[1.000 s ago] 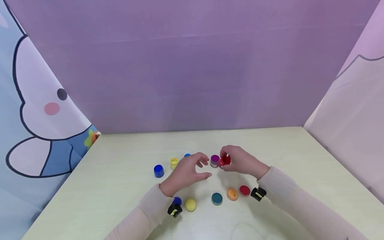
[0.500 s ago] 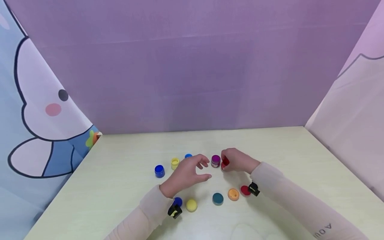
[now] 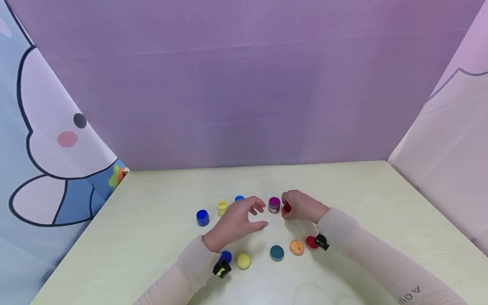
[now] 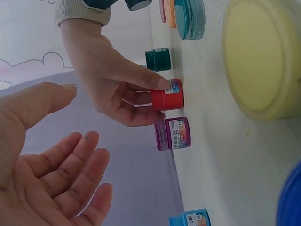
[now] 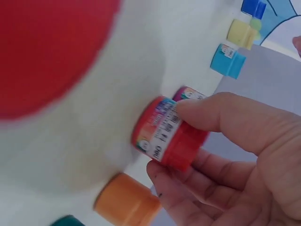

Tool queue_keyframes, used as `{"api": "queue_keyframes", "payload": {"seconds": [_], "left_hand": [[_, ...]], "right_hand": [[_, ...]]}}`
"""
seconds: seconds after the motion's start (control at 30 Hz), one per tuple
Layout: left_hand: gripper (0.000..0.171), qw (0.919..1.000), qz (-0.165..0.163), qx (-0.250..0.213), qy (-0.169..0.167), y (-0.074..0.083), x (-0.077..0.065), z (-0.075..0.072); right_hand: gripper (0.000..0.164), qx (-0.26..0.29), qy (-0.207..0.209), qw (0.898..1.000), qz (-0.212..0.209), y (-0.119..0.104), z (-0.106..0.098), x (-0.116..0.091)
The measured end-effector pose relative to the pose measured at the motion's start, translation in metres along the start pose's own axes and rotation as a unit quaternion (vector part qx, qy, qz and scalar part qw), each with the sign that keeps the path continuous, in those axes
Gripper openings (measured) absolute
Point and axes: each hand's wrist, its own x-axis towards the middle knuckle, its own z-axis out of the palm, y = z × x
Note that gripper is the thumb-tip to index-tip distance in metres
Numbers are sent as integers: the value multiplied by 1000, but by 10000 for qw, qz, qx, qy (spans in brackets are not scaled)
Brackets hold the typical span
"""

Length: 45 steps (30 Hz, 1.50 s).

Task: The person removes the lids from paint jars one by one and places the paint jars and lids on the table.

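My right hand (image 3: 303,206) pinches a small red paint jar (image 5: 162,134) between thumb and fingertips, its label showing. The jar is lidless in the head view, upright and low over the table, close beside a purple paint jar (image 3: 274,205). In the left wrist view its base is right at the tabletop. My left hand (image 3: 237,220) hovers to the left, fingers loosely bent and thumb apart, holding nothing. Nearer me lies a red lid (image 3: 311,242), partly covered by the right wrist camera. An orange jar (image 5: 126,197) stands near the red one in the right wrist view.
Blue (image 3: 203,217), yellow (image 3: 223,207) and light blue jars (image 3: 239,198) stand left of the purple one. A green jar (image 4: 158,60) stands beyond the red. In the front row are a blue lid (image 3: 226,256), yellow lid (image 3: 243,261), teal lid (image 3: 276,253) and orange lid (image 3: 296,247).
My right hand has lowered the red jar to the table beside the purple jar, turning it more upright and shifting slightly. The left hand has stayed in place.
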Motion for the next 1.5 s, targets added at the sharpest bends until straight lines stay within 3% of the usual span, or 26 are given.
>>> {"api": "queue_keyframes", "payload": {"seconds": [0.23,0.57,0.77,1.03,1.27,1.5], "left_hand": [[38,9999,2,78,130,-2,-3,-6],[36,9996,203,124,162,-4,-1,-7],[34,9993,280,187,155,-6,1,-6],[35,9994,289,117,149,-8,2,-4],[36,9997,128,178,136,-6,2,-6],[38,9988,129,383,268,-4,5,-6]], "right_hand": [[36,-153,481,9981,-349,-7,-5,2],[29,-298,622,9957,-618,-21,-1,14],[26,-313,568,9972,-375,-24,2,18],[21,-442,418,9975,-353,-24,0,24],[20,-97,619,9968,-495,-23,-10,19],[22,413,777,9924,-859,-29,-26,-3]]}}
